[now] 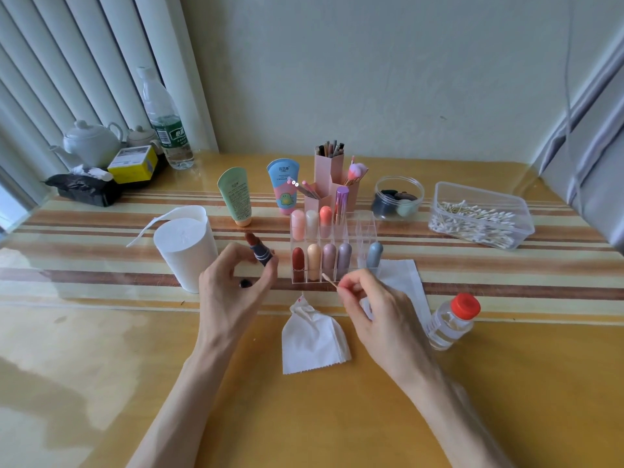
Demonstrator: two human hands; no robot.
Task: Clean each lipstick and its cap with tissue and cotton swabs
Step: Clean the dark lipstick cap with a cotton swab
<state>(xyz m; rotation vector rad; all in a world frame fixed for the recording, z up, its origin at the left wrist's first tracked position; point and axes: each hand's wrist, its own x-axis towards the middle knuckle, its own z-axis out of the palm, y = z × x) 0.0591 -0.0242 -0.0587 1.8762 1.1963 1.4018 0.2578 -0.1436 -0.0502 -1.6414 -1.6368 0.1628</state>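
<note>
My left hand [233, 285] holds an uncapped dark lipstick [258, 250] with a brownish-red bullet, tilted up and to the left. A dark piece, perhaps its cap [245, 283], shows in the same palm. My right hand [368, 302] pinches a cotton swab [328, 279] whose tip points left toward the lipstick, a short gap apart. A clear acrylic organiser [366, 228] just behind my hands carries several capped lipsticks in pastel colours. A used white tissue [312, 336] with a red smear lies between my wrists. Another tissue [405, 282] lies under my right hand.
A white tissue roll [185, 251] stands left of my left hand. A small clear bottle with a red cap [454, 320] lies at right. A clear box of cotton swabs [479, 216], a jar [398, 197], pink brush holders [332, 184] and two tubes [236, 197] stand behind.
</note>
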